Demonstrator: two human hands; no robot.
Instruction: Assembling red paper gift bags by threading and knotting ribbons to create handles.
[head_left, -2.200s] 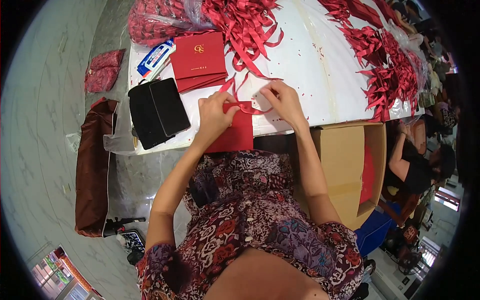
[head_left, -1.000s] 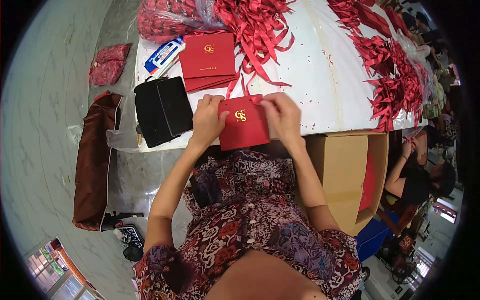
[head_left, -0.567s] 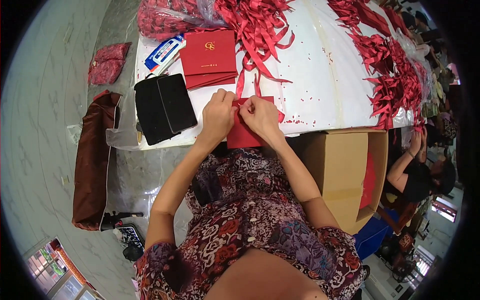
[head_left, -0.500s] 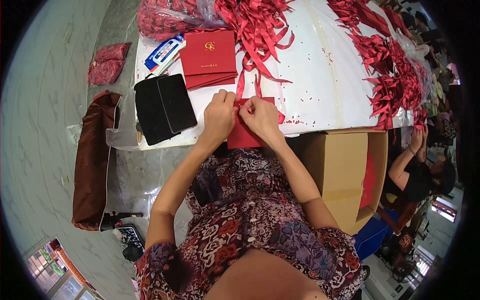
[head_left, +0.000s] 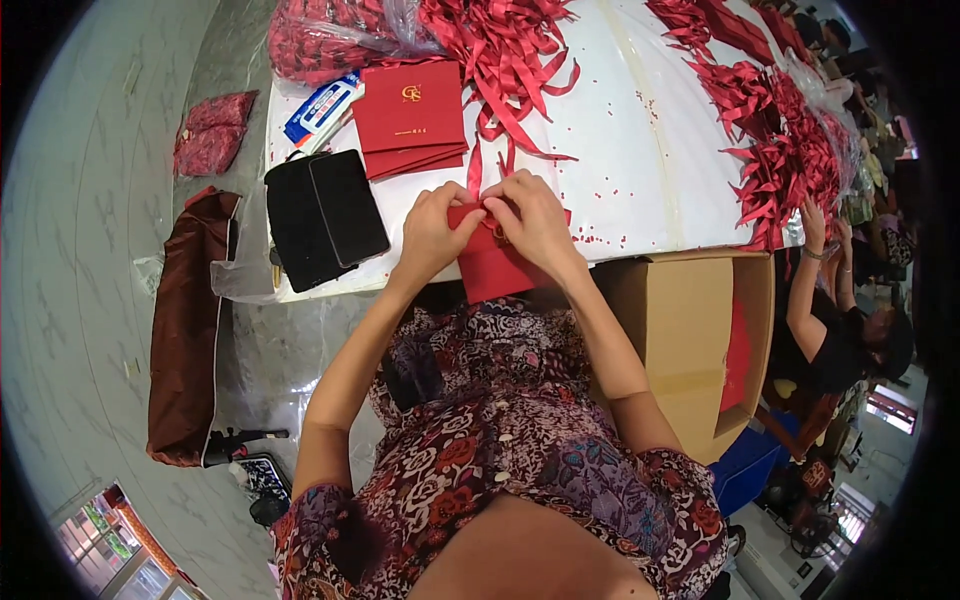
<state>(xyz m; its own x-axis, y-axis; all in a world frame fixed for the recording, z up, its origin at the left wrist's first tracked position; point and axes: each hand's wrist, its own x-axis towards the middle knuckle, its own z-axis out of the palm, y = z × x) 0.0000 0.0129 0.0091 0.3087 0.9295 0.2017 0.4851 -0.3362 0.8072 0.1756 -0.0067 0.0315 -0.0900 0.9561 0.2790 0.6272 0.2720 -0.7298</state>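
Red paper card (head_left: pixel 488 278) overhangs the table's (head_left: pixel 610 130) near edge, left hand (head_left: pixel 436 232) and right hand (head_left: pixel 532 222) pinching near its top; who grips the ribbon (head_left: pixel 475 172), I can't tell. Probably light, stiff, easily creased; satin likely slips. Best held by its edges.
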